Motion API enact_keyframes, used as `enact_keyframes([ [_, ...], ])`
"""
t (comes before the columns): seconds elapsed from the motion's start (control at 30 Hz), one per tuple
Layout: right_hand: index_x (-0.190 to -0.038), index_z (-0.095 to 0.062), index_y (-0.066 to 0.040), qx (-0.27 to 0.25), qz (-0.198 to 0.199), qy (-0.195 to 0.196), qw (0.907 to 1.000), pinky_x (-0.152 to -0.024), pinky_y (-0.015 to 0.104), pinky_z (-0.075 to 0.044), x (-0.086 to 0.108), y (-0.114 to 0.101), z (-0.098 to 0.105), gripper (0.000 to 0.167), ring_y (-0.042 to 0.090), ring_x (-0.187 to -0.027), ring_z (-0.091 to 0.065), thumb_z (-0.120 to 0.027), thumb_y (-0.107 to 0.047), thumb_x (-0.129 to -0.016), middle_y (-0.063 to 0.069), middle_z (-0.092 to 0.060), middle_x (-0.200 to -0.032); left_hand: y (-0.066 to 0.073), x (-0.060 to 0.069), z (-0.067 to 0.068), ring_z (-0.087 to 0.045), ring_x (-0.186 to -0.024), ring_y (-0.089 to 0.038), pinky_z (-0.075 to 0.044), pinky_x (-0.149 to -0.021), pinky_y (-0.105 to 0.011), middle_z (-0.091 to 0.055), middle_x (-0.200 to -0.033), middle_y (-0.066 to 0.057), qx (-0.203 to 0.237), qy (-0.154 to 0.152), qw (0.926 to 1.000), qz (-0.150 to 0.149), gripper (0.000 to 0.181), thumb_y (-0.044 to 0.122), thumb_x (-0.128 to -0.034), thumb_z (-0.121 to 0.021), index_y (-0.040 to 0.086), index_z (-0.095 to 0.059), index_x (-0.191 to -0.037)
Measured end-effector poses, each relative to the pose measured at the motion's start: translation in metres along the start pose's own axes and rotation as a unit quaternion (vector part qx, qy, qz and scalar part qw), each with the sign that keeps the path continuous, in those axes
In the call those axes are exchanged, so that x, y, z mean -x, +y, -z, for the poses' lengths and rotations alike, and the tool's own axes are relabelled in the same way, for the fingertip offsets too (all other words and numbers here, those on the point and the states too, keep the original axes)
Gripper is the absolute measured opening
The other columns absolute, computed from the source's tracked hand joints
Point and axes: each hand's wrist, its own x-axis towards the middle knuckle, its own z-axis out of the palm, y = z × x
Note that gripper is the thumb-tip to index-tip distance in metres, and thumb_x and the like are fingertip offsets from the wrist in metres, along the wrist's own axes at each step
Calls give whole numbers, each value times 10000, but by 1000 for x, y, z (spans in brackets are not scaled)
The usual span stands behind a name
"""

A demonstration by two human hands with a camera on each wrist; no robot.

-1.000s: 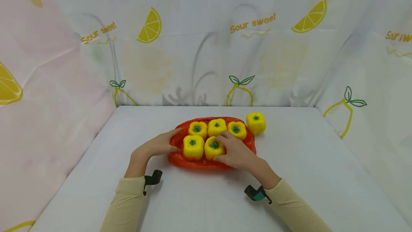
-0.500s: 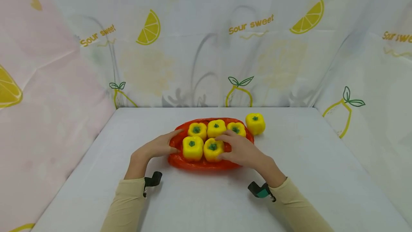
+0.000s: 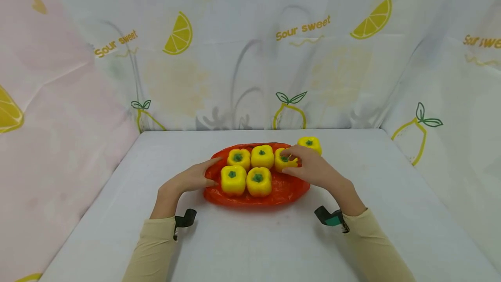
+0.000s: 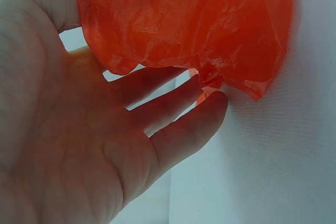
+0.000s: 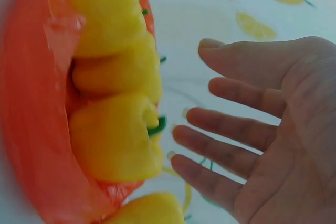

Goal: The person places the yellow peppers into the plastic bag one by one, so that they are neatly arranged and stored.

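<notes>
Several yellow bell peppers (image 3: 233,180) with green stems sit in a red plastic bag (image 3: 287,190) that lies spread on the white table. At the bag's left edge is my left hand (image 3: 192,177), its fingers apart and touching the red plastic; in the left wrist view the bag hides some of the fingertips. My right hand (image 3: 313,166) hovers over the bag's right side, near the back-right pepper (image 3: 279,160), partly covering it. In the right wrist view its fingers are extended, apart from the peppers. Another pepper (image 3: 309,142) stands outside the bag at right, partly hidden behind that hand.
The white table (image 3: 250,243) extends in front of the bag and to both sides. A white curtain (image 3: 231,55) printed with lemons rises behind the table's back edge. Small black cameras (image 3: 185,219) are worn on the wrists.
My right hand has left the front-right pepper and moved right and back, to above the back-right pepper. My left hand stays at the bag's left edge.
</notes>
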Motion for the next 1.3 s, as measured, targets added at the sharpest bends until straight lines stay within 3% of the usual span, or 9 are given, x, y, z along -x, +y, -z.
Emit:
enact_keyframes([
  [0.2,-1260,-632,-40,-102,152,924,9956,-971,522,-542,-2,26,14,371,342,-1134,-602,-706,-133,-909,154,-649,-1242,-1,0,-1,-319,-1462,-384,-311,-1156,-638,-334,-1611,-122,-14,9,10000,-2,768,267,-894,-662,298,-294,-1567],
  [0.47,-1275,-614,-23,26,-220,1661,9859,-1075,586,-446,-5,56,23,350,358,-1278,-507,-638,-96,-933,167,-571,-1349,-2,1,-2,-321,-1463,-375,-304,-1164,-633,-342,-1608,-117,-13,22,10000,39,755,266,-898,-656,290,-303,-1565],
  [0.6,-1321,-581,-47,101,-549,1583,9858,-1133,606,-371,-8,71,21,396,381,-1373,-415,-641,-125,-937,178,-472,-1459,-1,2,-3,-318,-1459,-393,-313,-1152,-643,-333,-1609,-133,-17,-23,10000,36,760,263,-897,-649,279,-295,-1569],
  [0.83,-1426,-469,-52,78,-745,975,9924,-1186,635,-254,-14,96,14,551,431,-1456,-288,-657,-123,-913,212,-303,-1581,0,1,-4,-322,-1460,-379,-313,-1159,-632,-341,-1607,-115,1,-14,10000,48,751,257,-895,-648,296,-306,-1563],
  [1.07,-1323,-500,-9,-176,-657,1292,9893,-1127,622,-358,-14,106,12,478,412,-1337,-387,-671,-66,-880,241,-396,-1444,2,-1,-1,-334,-1454,-374,-316,-1158,-630,-353,-1602,-115,-50,11,10000,18,744,246,-895,-644,290,-315,-1560],
  [1.3,-1321,-449,-18,-207,-1015,1114,9884,-1091,604,-418,-11,108,18,498,423,-1300,-435,-674,-115,-887,238,-428,-1451,2,0,0,-322,-1452,-393,-323,-1145,-646,-342,-1604,-130,-5,-17,10000,96,750,225,-892,-647,294,-315,-1560],
])
